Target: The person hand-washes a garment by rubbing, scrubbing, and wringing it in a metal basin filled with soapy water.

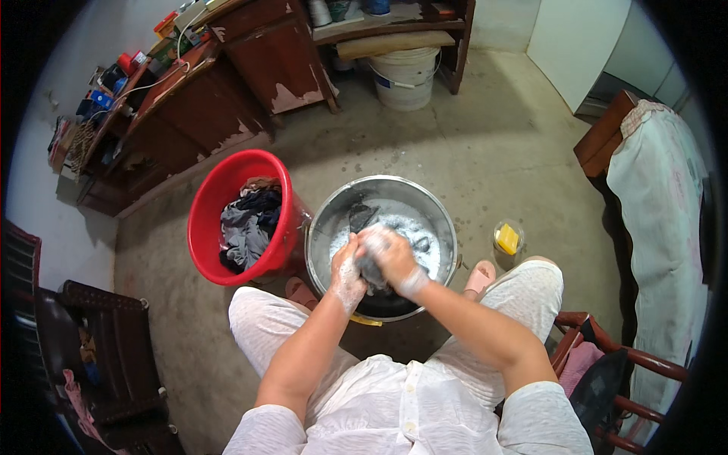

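Between my knees stands a round metal tub (pixel 392 185) with white suds (pixel 406 223) in it. Over the tub, my left hand (pixel 347 270) and my right hand (pixel 389 253) are pressed together on a dark grey wet cloth (pixel 372 272). Lather covers both hands and reaches the wrists. Part of the dark fabric (pixel 362 217) also lies in the suds towards the far side of the tub. The right hand's fingers hide some of the cloth between the hands.
Left of the tub, a red plastic bucket (pixel 196 227) holds crumpled dark and grey clothes (pixel 250 224). A yellow bar of soap (pixel 507 239) sits in a small clear container on the floor at right. Wooden cabinets (pixel 273 62) and a white lidded bucket (pixel 405 79) stand at the back.
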Demonstrator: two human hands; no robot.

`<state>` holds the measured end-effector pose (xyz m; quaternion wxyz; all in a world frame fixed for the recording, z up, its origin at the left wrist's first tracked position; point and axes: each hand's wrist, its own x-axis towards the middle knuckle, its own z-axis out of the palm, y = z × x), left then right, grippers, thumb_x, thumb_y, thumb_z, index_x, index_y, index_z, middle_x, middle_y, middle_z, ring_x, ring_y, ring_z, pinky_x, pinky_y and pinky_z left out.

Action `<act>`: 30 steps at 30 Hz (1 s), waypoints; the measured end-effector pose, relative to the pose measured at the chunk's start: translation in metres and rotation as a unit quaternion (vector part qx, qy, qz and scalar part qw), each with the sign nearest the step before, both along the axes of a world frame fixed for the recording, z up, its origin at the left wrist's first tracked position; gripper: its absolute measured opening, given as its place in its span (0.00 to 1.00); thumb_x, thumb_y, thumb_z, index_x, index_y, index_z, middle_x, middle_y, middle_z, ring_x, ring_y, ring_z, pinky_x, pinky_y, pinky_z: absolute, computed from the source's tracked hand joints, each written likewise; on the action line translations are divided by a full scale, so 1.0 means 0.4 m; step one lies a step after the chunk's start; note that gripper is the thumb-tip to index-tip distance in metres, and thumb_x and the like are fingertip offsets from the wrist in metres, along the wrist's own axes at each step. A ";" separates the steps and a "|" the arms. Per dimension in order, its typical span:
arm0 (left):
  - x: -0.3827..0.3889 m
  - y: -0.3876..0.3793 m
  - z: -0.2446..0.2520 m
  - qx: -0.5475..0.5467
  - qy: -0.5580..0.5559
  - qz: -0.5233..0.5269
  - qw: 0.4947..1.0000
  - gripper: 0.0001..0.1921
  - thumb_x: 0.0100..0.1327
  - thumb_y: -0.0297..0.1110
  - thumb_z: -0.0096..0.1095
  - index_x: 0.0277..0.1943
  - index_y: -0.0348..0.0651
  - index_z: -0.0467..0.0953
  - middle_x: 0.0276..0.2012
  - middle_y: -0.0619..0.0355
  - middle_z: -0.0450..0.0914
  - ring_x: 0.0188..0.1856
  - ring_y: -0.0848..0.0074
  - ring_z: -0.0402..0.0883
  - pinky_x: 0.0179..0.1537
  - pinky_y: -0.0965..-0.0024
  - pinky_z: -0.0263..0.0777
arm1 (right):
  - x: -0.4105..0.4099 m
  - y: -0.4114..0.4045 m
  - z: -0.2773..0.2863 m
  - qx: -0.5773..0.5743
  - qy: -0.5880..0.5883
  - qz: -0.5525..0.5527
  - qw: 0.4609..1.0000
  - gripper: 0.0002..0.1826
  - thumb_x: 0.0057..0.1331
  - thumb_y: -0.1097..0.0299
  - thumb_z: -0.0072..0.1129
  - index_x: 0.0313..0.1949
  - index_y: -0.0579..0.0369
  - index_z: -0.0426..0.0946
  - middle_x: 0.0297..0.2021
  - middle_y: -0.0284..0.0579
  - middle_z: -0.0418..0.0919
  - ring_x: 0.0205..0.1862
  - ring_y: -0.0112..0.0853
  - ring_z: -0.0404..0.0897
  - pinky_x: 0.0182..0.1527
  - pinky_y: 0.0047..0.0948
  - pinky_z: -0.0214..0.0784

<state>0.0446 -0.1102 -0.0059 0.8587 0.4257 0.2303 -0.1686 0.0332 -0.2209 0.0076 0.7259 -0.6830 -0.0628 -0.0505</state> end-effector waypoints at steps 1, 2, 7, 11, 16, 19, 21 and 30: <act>0.000 0.034 -0.043 -0.095 -0.020 -0.040 0.994 0.14 0.61 0.48 0.55 0.32 0.46 0.72 0.28 0.58 0.75 0.32 0.72 0.76 0.36 0.66 0.72 | -0.035 0.024 0.028 -0.066 -0.018 0.045 0.997 0.11 0.59 0.67 0.52 0.38 0.59 0.74 0.33 0.47 0.77 0.35 0.32 0.77 0.44 0.29 0.67; 0.008 0.040 -0.065 -0.013 0.024 0.009 1.000 0.15 0.61 0.49 0.55 0.25 0.49 0.69 0.22 0.61 0.71 0.29 0.74 0.73 0.30 0.67 0.69 | -0.051 0.052 0.021 -0.119 -0.171 0.027 0.978 0.11 0.56 0.66 0.55 0.37 0.58 0.75 0.35 0.49 0.76 0.33 0.37 0.78 0.39 0.32 0.69; -0.006 0.045 -0.098 -0.354 -0.141 -0.171 0.909 0.20 0.64 0.53 0.45 0.30 0.45 0.72 0.26 0.58 0.74 0.29 0.75 0.75 0.32 0.68 0.69 | -0.045 0.047 -0.007 -0.368 -0.190 0.010 0.910 0.08 0.54 0.66 0.55 0.27 0.58 0.72 0.30 0.50 0.74 0.26 0.46 0.75 0.27 0.40 0.68; -0.040 -0.065 0.032 0.056 0.007 0.033 0.998 0.22 0.65 0.53 0.42 0.39 0.40 0.75 0.34 0.55 0.78 0.37 0.72 0.76 0.41 0.67 0.70 | 0.017 -0.014 -0.058 -0.396 -0.138 -0.048 0.907 0.07 0.51 0.64 0.54 0.24 0.55 0.72 0.24 0.50 0.74 0.24 0.46 0.76 0.25 0.40 0.69; -0.018 0.082 -0.142 -0.302 -0.100 -0.147 0.936 0.16 0.65 0.48 0.47 0.34 0.42 0.72 0.28 0.57 0.75 0.30 0.71 0.76 0.34 0.65 0.71 | -0.053 0.070 0.019 -0.328 -0.205 -0.011 0.922 0.07 0.52 0.66 0.53 0.24 0.57 0.71 0.23 0.52 0.73 0.25 0.47 0.74 0.26 0.41 0.66; -0.027 -0.015 -0.005 -0.084 0.060 -0.008 0.995 0.17 0.64 0.46 0.49 0.23 0.47 0.67 0.22 0.61 0.72 0.25 0.73 0.73 0.30 0.69 0.69 | -0.047 0.036 -0.028 -0.342 -0.148 -0.031 0.928 0.07 0.53 0.65 0.52 0.26 0.55 0.72 0.24 0.52 0.73 0.26 0.48 0.75 0.27 0.41 0.68; -0.048 -0.042 0.047 0.083 0.022 0.030 0.996 0.17 0.64 0.46 0.48 0.23 0.46 0.69 0.24 0.60 0.72 0.26 0.76 0.71 0.33 0.72 0.66 | 0.000 -0.023 -0.062 -0.397 -0.089 -0.040 0.913 0.10 0.54 0.62 0.52 0.27 0.56 0.72 0.26 0.53 0.75 0.26 0.48 0.76 0.29 0.43 0.69; -0.156 0.020 -0.029 0.364 -0.190 -0.236 0.881 0.24 0.64 0.42 0.51 0.14 0.38 0.61 0.11 0.66 0.56 0.18 0.86 0.52 0.18 0.72 0.46 | 0.022 -0.144 -0.133 -0.488 0.148 0.224 0.831 0.30 0.48 0.62 0.53 0.50 0.64 0.65 0.43 0.66 0.72 0.50 0.51 0.70 0.53 0.39 0.61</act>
